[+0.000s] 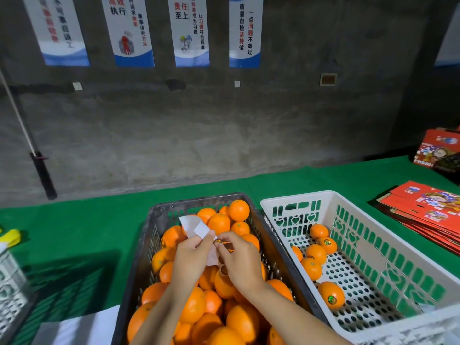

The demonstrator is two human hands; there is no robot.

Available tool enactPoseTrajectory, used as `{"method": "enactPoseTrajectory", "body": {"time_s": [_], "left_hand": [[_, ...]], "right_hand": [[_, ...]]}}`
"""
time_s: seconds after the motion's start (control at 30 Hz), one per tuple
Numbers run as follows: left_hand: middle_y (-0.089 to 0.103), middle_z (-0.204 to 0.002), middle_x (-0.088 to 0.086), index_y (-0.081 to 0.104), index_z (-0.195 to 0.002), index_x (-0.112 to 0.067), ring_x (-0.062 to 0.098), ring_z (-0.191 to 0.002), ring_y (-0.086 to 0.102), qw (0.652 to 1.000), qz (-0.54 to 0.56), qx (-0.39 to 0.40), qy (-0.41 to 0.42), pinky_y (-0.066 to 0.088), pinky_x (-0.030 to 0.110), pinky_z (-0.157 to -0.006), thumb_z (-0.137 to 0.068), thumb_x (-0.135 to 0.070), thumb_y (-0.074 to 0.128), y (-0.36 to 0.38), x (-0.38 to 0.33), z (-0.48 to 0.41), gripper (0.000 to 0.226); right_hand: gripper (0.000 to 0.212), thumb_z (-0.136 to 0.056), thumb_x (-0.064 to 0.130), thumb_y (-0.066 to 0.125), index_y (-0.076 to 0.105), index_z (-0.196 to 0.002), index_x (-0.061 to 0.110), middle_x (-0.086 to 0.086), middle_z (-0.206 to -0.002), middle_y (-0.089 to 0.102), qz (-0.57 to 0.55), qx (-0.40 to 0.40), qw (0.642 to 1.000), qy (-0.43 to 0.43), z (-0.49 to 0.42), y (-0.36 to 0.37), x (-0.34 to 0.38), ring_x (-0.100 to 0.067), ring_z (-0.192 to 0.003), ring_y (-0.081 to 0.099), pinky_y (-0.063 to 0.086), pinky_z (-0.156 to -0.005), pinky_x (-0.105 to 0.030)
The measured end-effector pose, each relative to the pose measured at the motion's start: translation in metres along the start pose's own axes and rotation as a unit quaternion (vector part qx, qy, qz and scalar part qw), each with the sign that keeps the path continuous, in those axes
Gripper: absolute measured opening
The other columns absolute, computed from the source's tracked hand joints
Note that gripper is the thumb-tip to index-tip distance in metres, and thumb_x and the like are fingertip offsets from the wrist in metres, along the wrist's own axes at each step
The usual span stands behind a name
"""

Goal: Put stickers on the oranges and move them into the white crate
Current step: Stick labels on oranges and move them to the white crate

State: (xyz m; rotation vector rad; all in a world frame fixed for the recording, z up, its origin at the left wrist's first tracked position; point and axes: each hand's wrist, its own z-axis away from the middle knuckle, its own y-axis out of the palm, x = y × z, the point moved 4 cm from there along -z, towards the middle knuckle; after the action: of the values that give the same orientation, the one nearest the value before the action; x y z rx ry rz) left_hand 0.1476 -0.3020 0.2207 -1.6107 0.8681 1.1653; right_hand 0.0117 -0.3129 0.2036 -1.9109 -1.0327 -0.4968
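Orange fruit fills the dark crate [139,247], which stands on a green-covered table [74,227] and serves here as the landmark. Above the heap of oranges [219,222] in the dark crate, both hands meet. The left hand [190,257] holds a white strip of sticker backing paper [196,226], its fingers curled round the strip, whose free end curls up and away toward the crate's far wall. The right hand [239,257] pinches a small round sticker [218,241] between thumb and fingertip, right at the edge of the paper strip; whether the sticker is fully free of the paper cannot be told.

Just to the right of the dark crate, side by side with it, stands the white crate [373,247] with perforated floor and slotted walls. Seven oranges lie on its floor along the side nearest the dark crate; two of them, one near the far end [326,244] and one nearest the person [331,295], show a round sticker.

Further right of the dark crate, beyond the white crate, a stack of flat red cartons [423,210] lies on the table. Behind the dark crate rises a grey concrete wall [224,120] hung with printed posters [245,31]. To the left of the dark crate, at the frame edge, something yellow [11,236] is partly visible.
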Motion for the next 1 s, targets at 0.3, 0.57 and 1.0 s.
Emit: {"method": "enactPoseTrajectory", "body": {"time_s": [0.3,0.57,1.0], "left_hand": [[0.031,-0.04,-0.005,0.038,-0.05,-0.013,0.007,-0.042,0.03,0.999,0.013,-0.037,0.03,0.024,0.02,-0.045,-0.097,-0.027,0.061,-0.008,-0.002,0.002,0.054],[0.052,-0.069,0.007,0.052,-0.076,-0.006,0.022,-0.068,0.049,0.988,0.018,-0.156,-0.007,0.031,0.032,-0.056,-0.104,-0.028,0.046,-0.019,0.006,-0.002,0.037],[0.056,-0.095,0.016,0.047,-0.1,-0.007,0.033,-0.091,0.058,0.964,0.058,-0.258,-0.018,0.05,0.049,-0.079,-0.106,-0.033,0.035,-0.034,0.001,0.0,0.03]], "right_hand": [[0.022,-0.101,0.036,0.055,0.071,-0.108,0.023,0.007,-0.09,0.073,-0.029,0.008,0.998,-0.058,0.002,0.002,0.005,-0.009,-0.078,0.066,0.053,-0.064,-0.034],[0.015,-0.104,0.025,0.049,0.062,-0.095,0.022,0.008,-0.098,0.058,-0.11,-0.048,0.992,0.032,-0.008,-0.007,-0.001,-0.009,-0.091,0.057,0.049,-0.076,-0.031],[0.025,-0.091,0.03,0.055,0.062,-0.095,0.007,-0.013,-0.111,0.055,0.167,0.311,0.921,0.166,-0.002,0.011,-0.036,-0.034,-0.109,0.053,0.045,-0.077,-0.038]]}}
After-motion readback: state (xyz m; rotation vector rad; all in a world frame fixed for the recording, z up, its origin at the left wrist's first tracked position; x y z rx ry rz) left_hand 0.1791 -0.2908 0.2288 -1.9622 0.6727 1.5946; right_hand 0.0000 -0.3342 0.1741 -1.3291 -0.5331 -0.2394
